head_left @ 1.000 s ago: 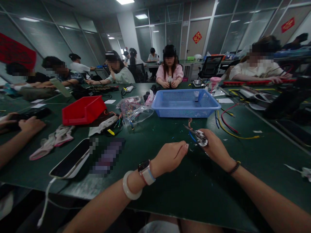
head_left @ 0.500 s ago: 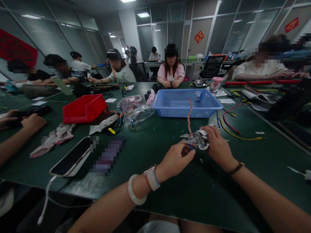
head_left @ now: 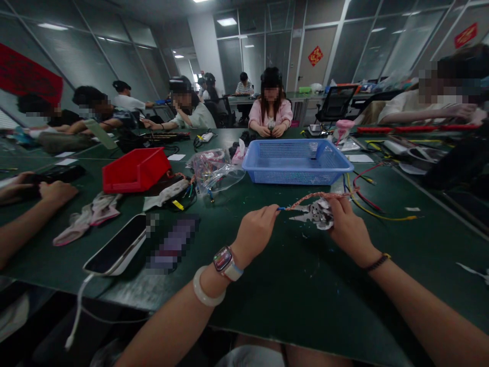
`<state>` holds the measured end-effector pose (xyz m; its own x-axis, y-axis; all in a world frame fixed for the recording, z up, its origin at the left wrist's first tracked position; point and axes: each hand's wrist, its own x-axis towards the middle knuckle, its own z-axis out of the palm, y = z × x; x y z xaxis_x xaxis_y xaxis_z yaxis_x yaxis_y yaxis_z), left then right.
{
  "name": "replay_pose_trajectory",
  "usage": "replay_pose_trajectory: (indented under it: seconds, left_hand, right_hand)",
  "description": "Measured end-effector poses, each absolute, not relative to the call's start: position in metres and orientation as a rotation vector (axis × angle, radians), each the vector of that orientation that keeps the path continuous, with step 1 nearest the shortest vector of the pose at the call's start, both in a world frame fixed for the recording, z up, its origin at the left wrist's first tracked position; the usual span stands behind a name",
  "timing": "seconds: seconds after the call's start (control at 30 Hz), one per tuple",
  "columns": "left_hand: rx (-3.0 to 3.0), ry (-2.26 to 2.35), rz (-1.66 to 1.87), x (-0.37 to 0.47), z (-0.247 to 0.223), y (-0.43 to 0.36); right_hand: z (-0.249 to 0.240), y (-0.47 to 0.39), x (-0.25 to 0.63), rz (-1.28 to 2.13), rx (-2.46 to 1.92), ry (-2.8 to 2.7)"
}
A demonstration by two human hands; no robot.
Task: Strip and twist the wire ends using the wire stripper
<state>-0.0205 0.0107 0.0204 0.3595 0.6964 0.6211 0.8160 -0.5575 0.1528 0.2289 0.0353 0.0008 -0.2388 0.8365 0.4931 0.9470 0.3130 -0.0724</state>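
Note:
My left hand (head_left: 256, 230) is closed in a pinch on the blue end of a copper wire (head_left: 319, 195), which has a bare, twisted length running to the right. My right hand (head_left: 348, 230) is wrapped round a pair of metal wire strippers (head_left: 318, 213) with holes in the flat jaws. The tool's jaws point left, below the wire and toward my left hand. Whitish wrapping shows about the handles, most of which my fingers hide. The wire's far end passes behind or above my right hand; whether those fingers touch it I cannot tell.
Beyond my hands stands a blue plastic basket (head_left: 298, 176). To the left are a red bin (head_left: 135, 171), a clear plastic bag (head_left: 214, 171) of wires, gloves (head_left: 89, 216) and a phone (head_left: 118, 244). Coloured cables (head_left: 376, 211) lie right. A neighbour's hands (head_left: 53, 191) are at far left.
My left hand has drawn back leftward from the wire strippers, holding the wire's blue end. The copper length has swung from upright to nearly level. My right hand keeps the strippers.

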Motion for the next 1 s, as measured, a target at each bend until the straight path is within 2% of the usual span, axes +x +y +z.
replay_pose_trajectory:
  seconds: [0.2, 0.33, 0.6, 0.7, 0.87, 1.0]
  left_hand:
    - [-2.376, -1.465, -1.076, -0.033, 0.021, 0.017]
    - [-2.359, -1.491, -1.090, -0.039, 0.019, 0.021]
    - [-2.398, -1.393, -0.796, -0.036, 0.026, 0.024]
    - [-2.424, -1.441, -0.762, -0.031, 0.031, 0.024]
    - [-2.648, -1.801, -1.041, -0.020, 0.039, 0.028]
    - [-2.787, -2.024, -1.223, -0.013, 0.035, 0.032]
  right_hand:
    - [0.002, 0.037, 0.231, -0.323, -1.550, -2.141]
    - [0.002, 0.039, 0.236, -0.193, -1.470, -2.134]
    - [0.000, 0.043, 0.248, 0.075, -1.018, -2.091]
    - [-0.003, 0.045, 0.249, 0.160, -0.986, -1.944]
    - [-0.010, 0.052, 0.246, 0.523, -1.203, -1.466]
    - [-0.011, 0.061, 0.251, 0.555, -1.261, -1.329]
